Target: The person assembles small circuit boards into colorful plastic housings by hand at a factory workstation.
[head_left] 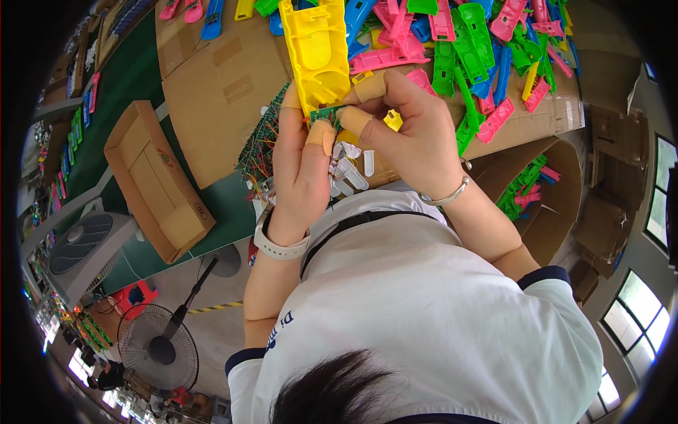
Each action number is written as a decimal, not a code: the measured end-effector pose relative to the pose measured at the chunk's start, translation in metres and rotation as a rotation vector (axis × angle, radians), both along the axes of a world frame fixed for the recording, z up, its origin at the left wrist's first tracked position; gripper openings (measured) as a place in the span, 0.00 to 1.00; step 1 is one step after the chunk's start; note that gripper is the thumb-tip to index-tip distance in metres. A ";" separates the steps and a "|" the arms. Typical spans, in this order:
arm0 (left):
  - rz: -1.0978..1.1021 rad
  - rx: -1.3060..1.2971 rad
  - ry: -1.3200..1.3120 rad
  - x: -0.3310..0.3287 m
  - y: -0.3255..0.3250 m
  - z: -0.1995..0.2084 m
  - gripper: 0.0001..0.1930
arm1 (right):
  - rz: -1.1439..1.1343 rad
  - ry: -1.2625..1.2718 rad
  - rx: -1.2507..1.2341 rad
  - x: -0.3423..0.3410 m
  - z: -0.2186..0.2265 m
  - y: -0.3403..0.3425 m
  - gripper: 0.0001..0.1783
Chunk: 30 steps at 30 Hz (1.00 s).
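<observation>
Both hands meet at the lower end of a yellow plastic shell (316,53), whose hollow inside faces up. A small green circuit board (325,113) sits at that end, between my fingers. My left hand (302,155) grips the shell's end and the board, its thumb resting on the board. My right hand (413,131) pinches at the board's right side with thumb and forefinger. Tan finger covers wrap several fingertips. Just below the hands lie small white plastic pieces (348,172). Left of my left hand is a stack of green circuit boards with wires (259,145).
Pink, green, blue and yellow shells (466,49) heap up at the far right on cardboard (219,92). An open empty cardboard box (159,184) lies at left. A box with more shells (540,191) stands at right. A fan (159,350) is on the floor.
</observation>
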<state>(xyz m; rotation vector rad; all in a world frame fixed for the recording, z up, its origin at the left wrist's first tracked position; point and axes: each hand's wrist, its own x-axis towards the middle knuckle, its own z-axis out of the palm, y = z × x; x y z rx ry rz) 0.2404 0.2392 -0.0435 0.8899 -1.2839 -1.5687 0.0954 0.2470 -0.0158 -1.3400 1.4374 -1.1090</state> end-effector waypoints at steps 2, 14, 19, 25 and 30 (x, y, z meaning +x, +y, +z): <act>0.004 0.002 -0.051 0.000 0.002 0.000 0.25 | 0.022 0.037 -0.036 0.000 -0.001 -0.001 0.07; -0.035 0.063 -0.035 0.004 0.001 0.003 0.25 | 0.036 -0.016 0.026 -0.001 0.002 0.001 0.08; 0.049 0.000 -0.059 -0.002 0.006 0.004 0.22 | 0.008 0.063 -0.076 0.000 0.001 0.005 0.09; 0.060 -0.037 -0.068 -0.007 0.008 0.005 0.22 | -0.018 0.016 -0.069 -0.004 -0.002 0.007 0.10; 0.045 -0.012 -0.115 -0.001 0.011 0.006 0.20 | 0.156 0.456 -0.157 -0.013 0.007 0.006 0.12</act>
